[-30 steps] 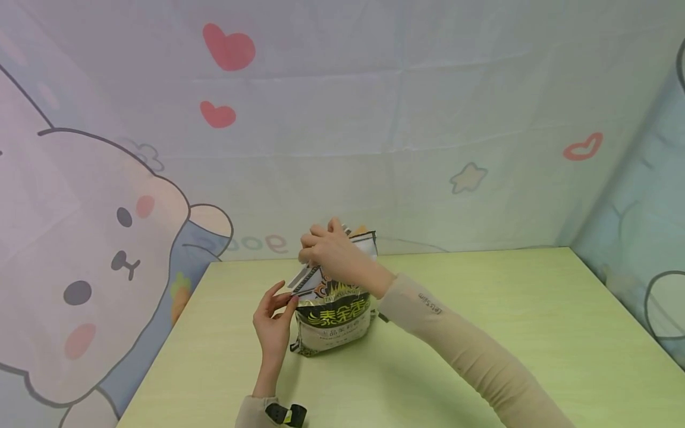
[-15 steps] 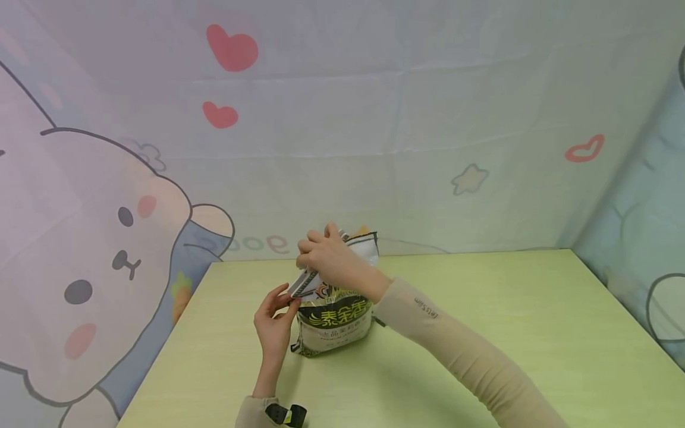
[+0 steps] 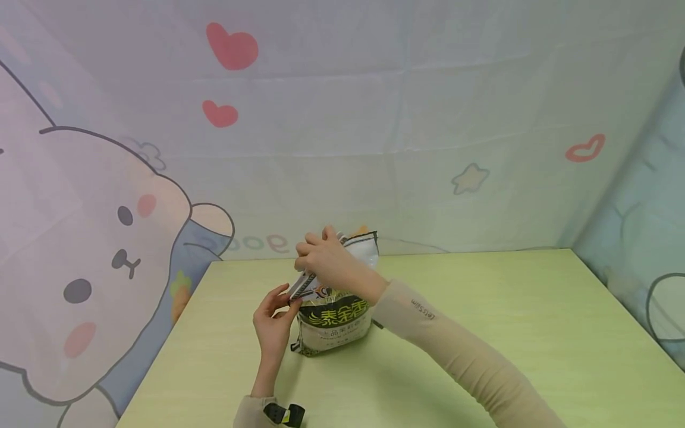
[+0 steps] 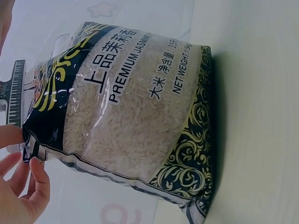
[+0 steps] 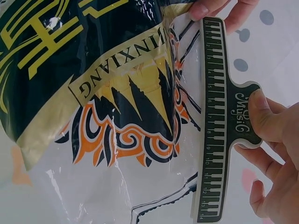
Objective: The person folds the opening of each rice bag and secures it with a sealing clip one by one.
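A clear bag of rice (image 3: 336,333) with black, gold and orange print stands on the table. Its top is folded down toward the left. My left hand (image 3: 273,324) pinches the upper left corner of the bag; in the left wrist view its fingers (image 4: 41,184) show at that corner. With thumb and fingers my right hand (image 3: 327,259) grips the handle of a long black clip (image 5: 214,121) marked with piano keys and a ruler scale. The clip lies along the folded edge of the bag, seen in the right wrist view. Whether its far jaw is behind the plastic is hidden.
The pale green table (image 3: 481,333) stretches out on both sides of the bag. Behind it hangs a cloth backdrop (image 3: 342,119) with printed hearts and a bear. The right sleeve (image 3: 455,351) crosses in front of the bag's right side.
My right hand has shifted slightly left and down, and the clip has come lower along the fold. The left hand has kept its pinch on the corner and barely moved.
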`<action>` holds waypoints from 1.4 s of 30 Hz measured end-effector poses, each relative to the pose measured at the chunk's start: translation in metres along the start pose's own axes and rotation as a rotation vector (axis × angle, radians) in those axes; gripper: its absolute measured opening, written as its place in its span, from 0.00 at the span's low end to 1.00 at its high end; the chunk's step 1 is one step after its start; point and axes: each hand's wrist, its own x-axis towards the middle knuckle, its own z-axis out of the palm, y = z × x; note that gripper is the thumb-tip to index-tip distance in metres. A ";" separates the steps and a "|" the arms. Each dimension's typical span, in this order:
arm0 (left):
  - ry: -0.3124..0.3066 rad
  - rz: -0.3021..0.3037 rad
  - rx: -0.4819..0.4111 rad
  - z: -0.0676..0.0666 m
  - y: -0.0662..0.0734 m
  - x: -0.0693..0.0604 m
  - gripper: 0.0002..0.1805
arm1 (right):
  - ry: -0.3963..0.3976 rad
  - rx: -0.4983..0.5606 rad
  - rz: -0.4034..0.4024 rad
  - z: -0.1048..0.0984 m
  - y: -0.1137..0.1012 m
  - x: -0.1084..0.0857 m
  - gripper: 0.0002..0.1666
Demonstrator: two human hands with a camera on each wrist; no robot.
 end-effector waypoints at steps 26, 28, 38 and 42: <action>-0.020 -0.032 0.056 -0.001 0.000 -0.001 0.12 | -0.022 -0.011 -0.015 0.005 -0.011 0.003 0.08; -0.020 -0.029 0.053 -0.001 0.000 -0.001 0.12 | -0.026 -0.008 -0.014 0.005 -0.012 0.002 0.08; -0.026 -0.019 0.026 -0.001 -0.003 -0.001 0.11 | -0.040 -0.006 -0.018 0.005 -0.014 0.001 0.08; -0.026 -0.011 0.028 0.000 -0.004 -0.001 0.11 | -0.036 -0.021 -0.021 0.006 -0.014 0.001 0.09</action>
